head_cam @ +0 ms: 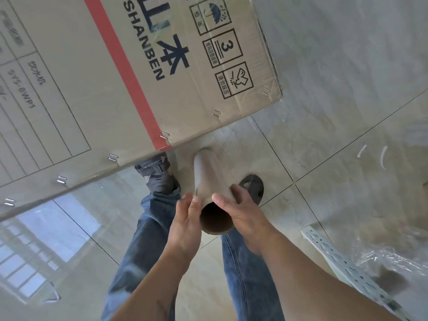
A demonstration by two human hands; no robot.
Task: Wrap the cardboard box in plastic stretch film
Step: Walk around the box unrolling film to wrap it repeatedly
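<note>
A large brown cardboard box point(97, 89) with a red tape stripe and dark print fills the upper left. Below its lower edge I hold a stretch film roll point(207, 179) on a brown cardboard tube, its open end facing me. My left hand point(185, 218) grips the tube's near end from the left. My right hand point(240, 209) grips it from the right, thumb over the rim. Thin clear film spreads from the roll's far end toward the box's bottom edge. The roll stands apart from the box.
My legs in blue jeans and dark sandals point(157, 174) stand on a glossy tiled floor point(335, 112). A perforated grey metal bar point(335, 258) and crumpled clear plastic point(389, 265) lie at the lower right. Two white scraps point(370, 154) lie on the floor.
</note>
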